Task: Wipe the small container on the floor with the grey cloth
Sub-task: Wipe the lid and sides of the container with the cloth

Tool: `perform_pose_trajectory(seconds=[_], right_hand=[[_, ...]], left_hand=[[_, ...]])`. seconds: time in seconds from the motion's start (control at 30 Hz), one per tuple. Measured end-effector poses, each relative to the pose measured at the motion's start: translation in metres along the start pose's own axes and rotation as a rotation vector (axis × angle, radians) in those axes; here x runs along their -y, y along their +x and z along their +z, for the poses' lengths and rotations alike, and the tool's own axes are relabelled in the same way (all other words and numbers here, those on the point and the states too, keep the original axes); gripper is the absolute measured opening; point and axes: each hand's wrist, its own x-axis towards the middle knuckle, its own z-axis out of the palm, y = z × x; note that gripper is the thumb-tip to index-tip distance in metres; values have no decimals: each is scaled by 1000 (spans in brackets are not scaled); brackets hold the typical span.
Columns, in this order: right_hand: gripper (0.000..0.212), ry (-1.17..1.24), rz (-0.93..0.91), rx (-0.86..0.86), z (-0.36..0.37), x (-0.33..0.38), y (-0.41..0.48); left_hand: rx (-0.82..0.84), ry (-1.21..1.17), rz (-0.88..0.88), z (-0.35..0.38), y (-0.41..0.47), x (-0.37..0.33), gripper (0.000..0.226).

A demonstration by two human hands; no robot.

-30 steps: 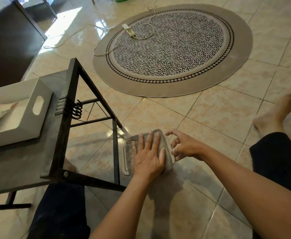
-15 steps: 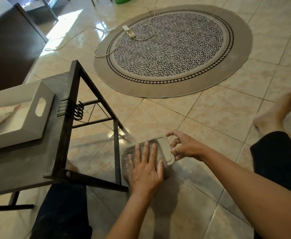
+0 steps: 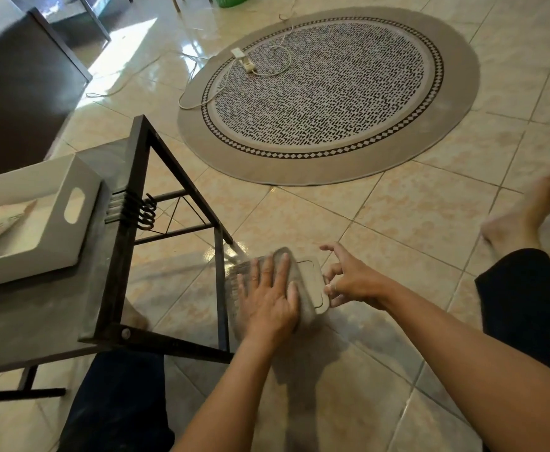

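A small pale rectangular container (image 3: pixel 312 285) lies on the tiled floor beside the black table leg. A grey cloth (image 3: pixel 295 272) is spread over its left part. My left hand (image 3: pixel 268 296) lies flat on the cloth, fingers spread, pressing it onto the container. My right hand (image 3: pixel 353 282) holds the container's right edge with its fingertips. Most of the container is hidden under the cloth and my left hand; only its right side shows.
A low black-framed table (image 3: pixel 127 230) stands at the left with a white tray (image 3: pixel 55 223) on it. A round patterned rug (image 3: pixel 329 93) with a power strip (image 3: pixel 243 59) lies ahead. My bare foot (image 3: pixel 528 210) and dark-clothed knees are at right and below.
My left hand slid the cloth leftward across the container, then back a little forward, uncovering the container's right side. My right hand stayed at the right edge.
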Motion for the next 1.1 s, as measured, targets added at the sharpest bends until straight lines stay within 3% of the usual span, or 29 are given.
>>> perform_pose_trajectory(seconds=[0.1, 0.17, 0.33, 0.47, 0.7, 0.97, 1.1], right_hand=[[88, -14, 2, -8, 2, 3, 0], [87, -31, 4, -7, 3, 5, 1], [86, -43, 19, 11, 2, 6, -1], [85, -33, 8, 3, 1, 5, -4], [84, 0, 1, 1, 4, 4, -7], [89, -42, 66, -64, 5, -4, -28], [67, -431, 32, -293, -16, 5, -26]], left_hand=[[-59, -3, -245, -2, -14, 11, 60], [-108, 3, -293, 0, -29, 1, 62], [-96, -28, -21, 16, -29, -46, 64], [-22, -4, 66, 7, -1, -39, 60], [-157, -42, -293, 6, -17, -1, 61], [-178, -79, -12, 20, -35, -18, 63], [-80, -45, 232, 7, -20, 2, 63]])
